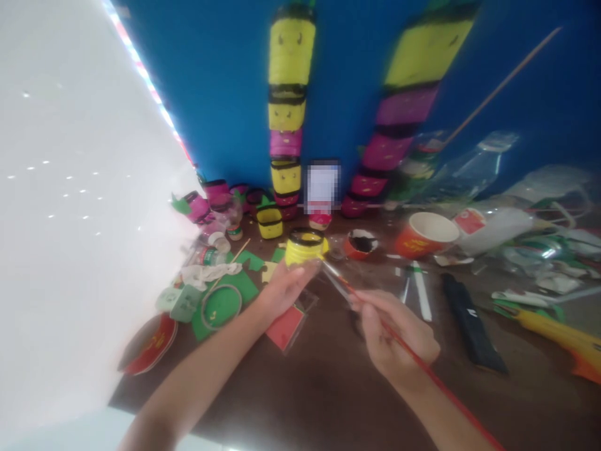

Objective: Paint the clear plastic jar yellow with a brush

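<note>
My left hand point(286, 285) reaches forward over the brown table point(328, 388), fingers stretched toward a small yellow cup with a black rim point(304, 246), touching its base. My right hand point(394, 335) is closed in a pinch on a thin red-handled paintbrush point(413, 354), whose metal tip points at the yellow cup. A small orange pot with dark paint point(360, 243) stands just right of the cup. The picture is blurred.
Stacks of yellow and pink painted cups point(286, 119) lean on a blue wall. An orange paper cup point(425, 235), plastic bottles point(474, 166), a black case point(472, 322), green foam pieces point(220, 304), a red bowl point(150, 344) and a yellow tool point(563, 338) litter the table.
</note>
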`<state>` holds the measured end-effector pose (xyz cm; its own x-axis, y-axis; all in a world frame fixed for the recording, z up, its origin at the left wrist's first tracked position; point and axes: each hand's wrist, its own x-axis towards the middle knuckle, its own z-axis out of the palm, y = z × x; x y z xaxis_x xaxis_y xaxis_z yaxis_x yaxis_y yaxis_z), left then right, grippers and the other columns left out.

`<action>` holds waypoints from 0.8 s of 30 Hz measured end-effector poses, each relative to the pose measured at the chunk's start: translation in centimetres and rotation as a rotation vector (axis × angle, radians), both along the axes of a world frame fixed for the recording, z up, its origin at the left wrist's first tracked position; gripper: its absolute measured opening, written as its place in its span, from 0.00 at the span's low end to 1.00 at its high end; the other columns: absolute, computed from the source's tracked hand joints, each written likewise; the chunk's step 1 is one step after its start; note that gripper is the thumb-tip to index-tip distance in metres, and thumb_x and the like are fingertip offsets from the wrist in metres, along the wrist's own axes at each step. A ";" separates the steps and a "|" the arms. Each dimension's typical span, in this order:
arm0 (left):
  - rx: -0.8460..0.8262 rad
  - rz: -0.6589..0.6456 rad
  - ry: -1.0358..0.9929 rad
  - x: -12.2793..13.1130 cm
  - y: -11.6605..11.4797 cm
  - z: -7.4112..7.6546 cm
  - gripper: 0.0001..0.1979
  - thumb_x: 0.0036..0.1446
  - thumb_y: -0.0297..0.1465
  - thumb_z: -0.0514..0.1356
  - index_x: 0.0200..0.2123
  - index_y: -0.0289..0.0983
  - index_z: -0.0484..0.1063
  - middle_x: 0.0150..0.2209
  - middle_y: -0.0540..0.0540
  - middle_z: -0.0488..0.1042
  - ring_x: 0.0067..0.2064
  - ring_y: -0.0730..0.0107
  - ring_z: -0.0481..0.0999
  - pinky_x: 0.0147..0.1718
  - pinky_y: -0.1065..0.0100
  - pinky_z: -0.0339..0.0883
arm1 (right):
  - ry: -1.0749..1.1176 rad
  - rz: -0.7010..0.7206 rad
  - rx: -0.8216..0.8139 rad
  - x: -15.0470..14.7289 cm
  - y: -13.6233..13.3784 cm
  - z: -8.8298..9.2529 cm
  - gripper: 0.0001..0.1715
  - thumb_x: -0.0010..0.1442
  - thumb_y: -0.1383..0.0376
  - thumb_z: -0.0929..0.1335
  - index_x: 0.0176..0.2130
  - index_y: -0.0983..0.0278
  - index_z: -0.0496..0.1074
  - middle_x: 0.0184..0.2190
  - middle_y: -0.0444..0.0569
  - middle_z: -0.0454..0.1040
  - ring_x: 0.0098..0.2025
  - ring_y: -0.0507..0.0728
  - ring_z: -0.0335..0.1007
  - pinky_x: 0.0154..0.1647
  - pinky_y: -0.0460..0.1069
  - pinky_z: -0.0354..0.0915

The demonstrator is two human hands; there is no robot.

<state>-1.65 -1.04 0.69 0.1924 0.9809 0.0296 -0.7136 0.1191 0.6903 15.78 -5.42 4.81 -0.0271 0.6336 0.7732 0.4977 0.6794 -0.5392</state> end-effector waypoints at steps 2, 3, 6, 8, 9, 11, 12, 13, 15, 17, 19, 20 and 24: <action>-0.005 0.003 -0.003 0.0 0.0 0.0 0.23 0.47 0.29 0.65 0.49 0.36 0.69 0.46 0.43 0.75 0.53 0.62 0.70 0.60 0.58 0.52 | 0.009 0.018 0.039 0.0 0.1 0.0 0.10 0.56 0.73 0.64 0.36 0.62 0.71 0.27 0.46 0.76 0.25 0.51 0.73 0.27 0.44 0.72; -0.007 0.001 -0.001 0.0 0.0 0.0 0.24 0.46 0.30 0.65 0.49 0.37 0.69 0.46 0.43 0.75 0.54 0.61 0.70 0.60 0.58 0.52 | 0.009 0.017 0.043 0.0 0.1 0.0 0.10 0.56 0.74 0.64 0.36 0.62 0.71 0.27 0.46 0.76 0.25 0.51 0.73 0.28 0.45 0.72; -0.007 -0.005 0.012 0.0 -0.1 0.1 0.25 0.46 0.30 0.65 0.49 0.36 0.69 0.46 0.42 0.75 0.54 0.60 0.70 0.60 0.57 0.52 | -0.005 0.010 0.022 0.0 0.1 0.0 0.10 0.56 0.74 0.64 0.37 0.62 0.71 0.28 0.46 0.76 0.26 0.51 0.73 0.29 0.46 0.73; 0.003 -0.003 0.021 0.0 -0.1 0.2 0.25 0.46 0.31 0.65 0.49 0.36 0.69 0.47 0.42 0.75 0.54 0.60 0.70 0.60 0.57 0.51 | -0.011 0.013 0.012 0.0 0.0 0.0 0.10 0.56 0.74 0.64 0.37 0.62 0.71 0.28 0.46 0.76 0.26 0.51 0.74 0.29 0.46 0.73; 0.010 -0.004 0.027 0.0 -0.1 0.3 0.25 0.46 0.31 0.65 0.50 0.36 0.69 0.47 0.42 0.75 0.54 0.60 0.70 0.60 0.57 0.51 | -0.014 0.010 0.004 0.0 -0.1 0.1 0.11 0.56 0.74 0.64 0.37 0.62 0.71 0.28 0.46 0.76 0.27 0.51 0.74 0.30 0.46 0.73; 0.027 -0.011 0.039 0.0 0.0 0.4 0.25 0.47 0.31 0.65 0.50 0.36 0.68 0.47 0.42 0.74 0.55 0.59 0.69 0.60 0.57 0.51 | -0.014 -0.005 -0.023 -0.1 -0.2 0.3 0.11 0.56 0.75 0.64 0.37 0.62 0.71 0.29 0.46 0.76 0.27 0.51 0.74 0.31 0.46 0.73; 0.035 -0.014 0.042 0.1 0.0 0.4 0.25 0.47 0.31 0.65 0.50 0.37 0.68 0.47 0.42 0.74 0.55 0.59 0.69 0.60 0.56 0.51 | -0.008 -0.008 -0.028 -0.1 -0.3 0.3 0.11 0.56 0.75 0.64 0.37 0.62 0.71 0.29 0.46 0.76 0.27 0.51 0.74 0.30 0.45 0.73; 0.041 -0.017 0.042 0.1 0.0 0.4 0.24 0.47 0.31 0.64 0.50 0.37 0.68 0.47 0.42 0.74 0.55 0.59 0.69 0.60 0.57 0.51 | -0.007 -0.005 -0.034 -0.1 -0.2 0.4 0.11 0.56 0.75 0.64 0.37 0.62 0.70 0.29 0.46 0.76 0.27 0.50 0.74 0.29 0.45 0.72; 0.051 -0.018 0.027 0.1 0.0 0.5 0.25 0.48 0.31 0.64 0.51 0.37 0.68 0.47 0.43 0.75 0.54 0.60 0.69 0.60 0.56 0.51 | -0.012 0.006 -0.037 -0.2 -0.1 0.3 0.11 0.55 0.75 0.64 0.37 0.62 0.71 0.29 0.46 0.76 0.26 0.50 0.73 0.29 0.45 0.72; 0.059 -0.020 0.011 0.2 0.0 0.5 0.25 0.47 0.31 0.64 0.51 0.37 0.67 0.46 0.43 0.75 0.54 0.60 0.70 0.60 0.56 0.52 | -0.003 0.019 0.008 -0.2 0.1 0.1 0.11 0.55 0.75 0.64 0.37 0.63 0.71 0.28 0.46 0.76 0.26 0.50 0.73 0.28 0.45 0.72; 0.057 -0.017 0.016 0.2 0.0 0.6 0.26 0.47 0.31 0.65 0.51 0.36 0.67 0.46 0.42 0.75 0.53 0.59 0.70 0.60 0.56 0.52 | 0.015 0.020 0.049 -0.2 0.2 -0.1 0.10 0.56 0.74 0.64 0.37 0.63 0.71 0.27 0.46 0.76 0.25 0.50 0.73 0.28 0.45 0.72; 0.054 -0.013 0.022 0.2 0.0 0.6 0.26 0.46 0.31 0.65 0.51 0.36 0.67 0.46 0.42 0.75 0.54 0.59 0.70 0.60 0.56 0.52 | 0.017 0.014 0.044 -0.1 0.2 -0.1 0.10 0.56 0.74 0.64 0.37 0.63 0.71 0.27 0.46 0.76 0.25 0.51 0.73 0.27 0.45 0.72; 0.046 -0.011 0.029 0.2 0.0 0.6 0.25 0.47 0.31 0.65 0.50 0.37 0.68 0.47 0.42 0.75 0.54 0.58 0.69 0.59 0.55 0.52 | -0.009 0.015 -0.020 -0.1 -0.2 0.1 0.11 0.56 0.74 0.64 0.37 0.62 0.71 0.28 0.46 0.76 0.27 0.51 0.74 0.28 0.46 0.73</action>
